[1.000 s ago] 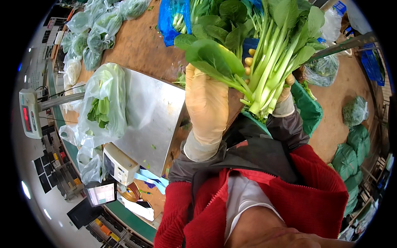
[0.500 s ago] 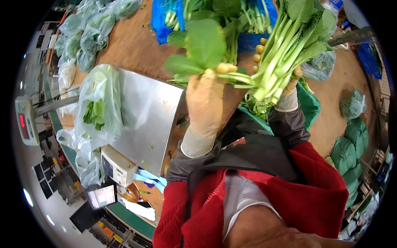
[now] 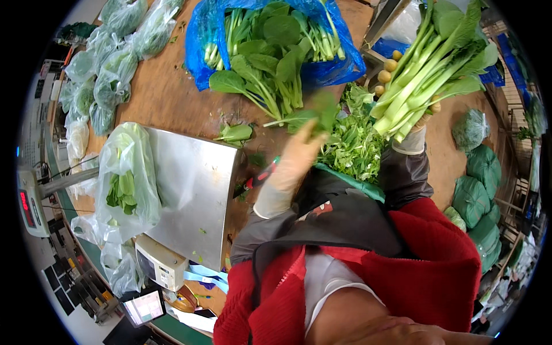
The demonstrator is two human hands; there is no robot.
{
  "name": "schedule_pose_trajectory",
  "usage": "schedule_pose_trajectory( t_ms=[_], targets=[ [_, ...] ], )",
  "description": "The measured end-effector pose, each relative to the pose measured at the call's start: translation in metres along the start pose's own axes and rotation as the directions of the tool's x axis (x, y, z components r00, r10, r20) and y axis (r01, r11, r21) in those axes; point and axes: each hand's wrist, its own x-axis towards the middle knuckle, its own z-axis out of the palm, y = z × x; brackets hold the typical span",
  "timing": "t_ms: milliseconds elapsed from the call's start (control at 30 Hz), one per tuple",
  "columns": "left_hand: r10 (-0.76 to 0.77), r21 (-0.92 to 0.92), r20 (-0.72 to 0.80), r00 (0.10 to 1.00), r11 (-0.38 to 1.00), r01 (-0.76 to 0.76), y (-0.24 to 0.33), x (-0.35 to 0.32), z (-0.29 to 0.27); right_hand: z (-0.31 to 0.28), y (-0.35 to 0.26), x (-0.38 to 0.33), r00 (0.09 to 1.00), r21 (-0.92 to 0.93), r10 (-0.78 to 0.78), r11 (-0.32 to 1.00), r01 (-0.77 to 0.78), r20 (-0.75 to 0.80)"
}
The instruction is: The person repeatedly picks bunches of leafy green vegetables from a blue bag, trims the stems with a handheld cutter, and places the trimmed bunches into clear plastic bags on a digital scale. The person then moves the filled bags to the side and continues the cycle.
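Observation:
My right hand (image 3: 428,117), in a pale glove, grips a bunch of leafy greens (image 3: 417,80) with thick pale stalks. Its fingertips show along the bunch's left side. My gloved left hand (image 3: 294,161) is smeared by motion. A blurred green leaf (image 3: 326,109) is at its fingertips; whether they still pinch it, I cannot tell. Between my hands, loose leaf trimmings (image 3: 355,141) fill a green bag (image 3: 359,183) at the table edge. Beyond my left hand, more leafy greens (image 3: 267,75) lie partly in a blue plastic bag (image 3: 198,54).
Left of me is a steel scale platform (image 3: 190,178), with a clear bag of greens (image 3: 129,178) over its left side. A red-handled tool (image 3: 264,172) lies near my left wrist. Bagged vegetables (image 3: 112,69) line the far left; green bundles (image 3: 477,195) sit at the right.
My left hand has come away from the bunch, and the leaf it held is now a blur near the trimmings. My right hand has carried the bunch to the right, uncovering the trimmings.

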Motion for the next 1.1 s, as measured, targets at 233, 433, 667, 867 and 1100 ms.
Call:
schedule_pose_trajectory(
  t_ms=[233,433,667,867,1100],
  targets=[
    [0.661,0.066,-0.253,0.707,0.740,-0.669,0.076,-0.009,-0.012,-0.002,0.025,0.001,0.996,-0.119,0.084,0.989,-0.087,-0.035],
    [0.623,0.073,-0.395,0.675,0.754,-0.653,0.053,-0.023,-0.035,-0.021,0.067,0.010,0.955,-0.006,0.294,0.956,-0.294,0.030],
    [0.632,0.617,-0.774,-0.039,0.766,0.182,-0.006,-0.140,-0.199,0.064,0.174,0.048,0.921,-0.077,0.383,0.923,-0.378,0.069],
    [0.197,-0.045,-0.923,-0.331,0.798,0.601,-0.073,-0.213,-0.336,0.189,0.324,0.100,0.831,-0.013,0.518,0.850,-0.526,0.203],
    [-0.027,-0.116,-0.988,0.154,0.791,-0.601,-0.074,-0.230,-0.351,0.249,0.488,0.143,0.754,-0.211,0.602,0.798,-0.564,0.262]
  ],
)
